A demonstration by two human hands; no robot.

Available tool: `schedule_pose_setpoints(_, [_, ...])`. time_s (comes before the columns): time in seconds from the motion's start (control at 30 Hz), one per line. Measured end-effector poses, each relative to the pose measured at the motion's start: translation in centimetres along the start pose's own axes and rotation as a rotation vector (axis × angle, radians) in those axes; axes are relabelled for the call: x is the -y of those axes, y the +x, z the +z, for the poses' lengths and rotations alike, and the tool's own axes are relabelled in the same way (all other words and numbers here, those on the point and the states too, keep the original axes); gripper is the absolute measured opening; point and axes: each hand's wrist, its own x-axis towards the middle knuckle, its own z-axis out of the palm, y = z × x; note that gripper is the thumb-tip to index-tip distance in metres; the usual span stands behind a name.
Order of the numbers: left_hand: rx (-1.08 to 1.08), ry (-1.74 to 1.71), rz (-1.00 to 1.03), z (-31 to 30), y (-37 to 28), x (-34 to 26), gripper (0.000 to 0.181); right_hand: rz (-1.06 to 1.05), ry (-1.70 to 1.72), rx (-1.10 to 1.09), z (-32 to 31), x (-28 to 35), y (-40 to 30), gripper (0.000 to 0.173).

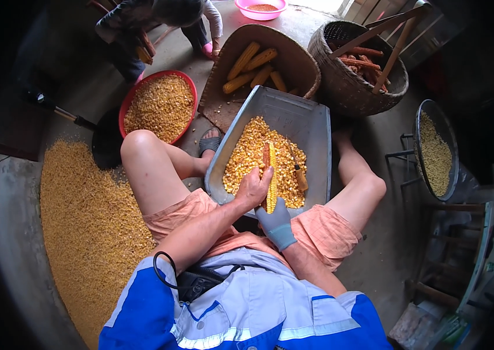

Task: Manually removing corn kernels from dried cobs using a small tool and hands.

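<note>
A partly shelled corn cob [273,179] stands between my hands, with reddish bare cob showing along its left side. My bare left hand [254,186] presses on the kernels at the cob's left side, thumb along it. Around the cob's lower end is my right hand [276,222], in a grey glove. Below them lies a grey metal tub [317,131] between my legs, holding loose yellow kernels [244,153]. On those kernels, right of the cob, rests a wooden-handled tool [300,177] with a thin metal shaft.
Beyond the tub, a woven scoop basket [293,50] holds several cobs. A handled basket [332,83] contains reddish bare cobs. Kernels fill a red basin [193,94] and cover the floor [93,232] at left. Another person [142,26] bends at upper left. A round pan [456,153] stands right.
</note>
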Motion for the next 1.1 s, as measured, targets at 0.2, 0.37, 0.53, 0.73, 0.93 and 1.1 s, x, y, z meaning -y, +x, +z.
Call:
schedule_pose_setpoints(0.2, [-0.087, -0.118, 0.096, 0.6, 0.6, 1.7, 0.045, 0.246, 0.257, 0.172, -2.0, 3.8, -0.7, 0.048])
schedule_pose_setpoints(0.37, [0.070, -0.162, -0.053, 1.0, -0.5, 0.3, 0.050, 0.256, 0.153, 0.137, -2.1, 2.8, 0.4, 0.054])
schedule_pose_setpoints(0.53, [0.119, -0.023, -0.028, 1.1, -0.9, 0.2, 0.045, 0.182, -0.080, 0.108, -2.6, 3.4, 0.3, 0.061])
schedule_pose_setpoints(0.73, [0.109, -0.198, 0.007, 0.9, -0.9, 1.2, 0.041, 0.300, 0.104, 0.248, -4.4, 5.2, 0.6, 0.061])
schedule_pose_setpoints(0.93, [0.258, -0.234, -0.153, 0.7, -1.0, -0.4, 0.037, 0.365, 0.086, 0.239, -3.6, 3.9, 1.8, 0.058])
schedule_pose_setpoints(1.1, [0.351, -0.112, -0.204, 0.0, -1.1, -0.8, 0.037, 0.214, -0.069, 0.168, -4.0, 4.8, 1.9, 0.059])
